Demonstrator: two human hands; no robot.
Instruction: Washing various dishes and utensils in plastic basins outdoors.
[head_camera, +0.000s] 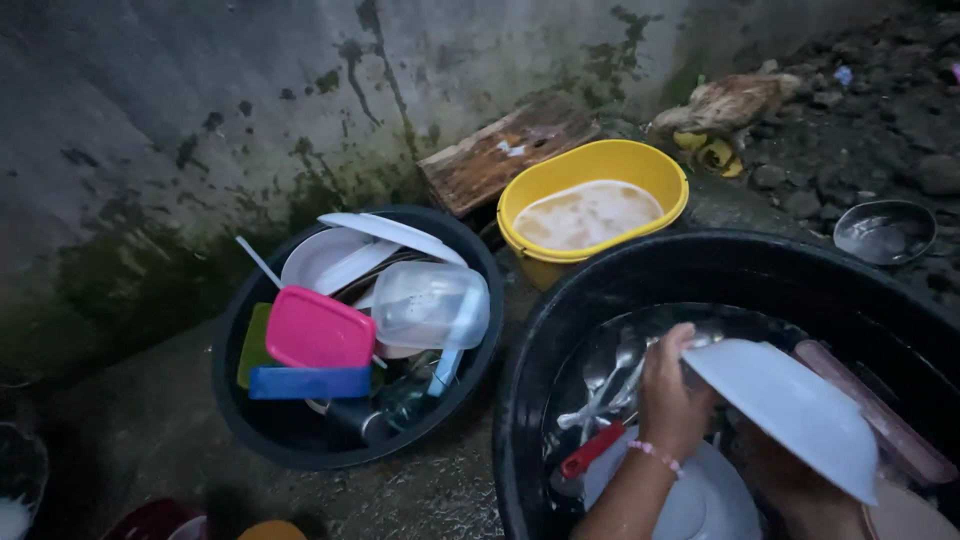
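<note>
We hold a white plate over the big black tub

At the lower right of the frame, our left hand (668, 395) grips the rim of the white plate (790, 405), fingers closed on its edge. Our right hand (775, 470) is mostly hidden under the plate, so we cannot tell its grip. The plate looks wet, slippery and breakable; the rim is best to hold. It hangs above the black tub (530, 350), over spoons (600, 390).
</note>
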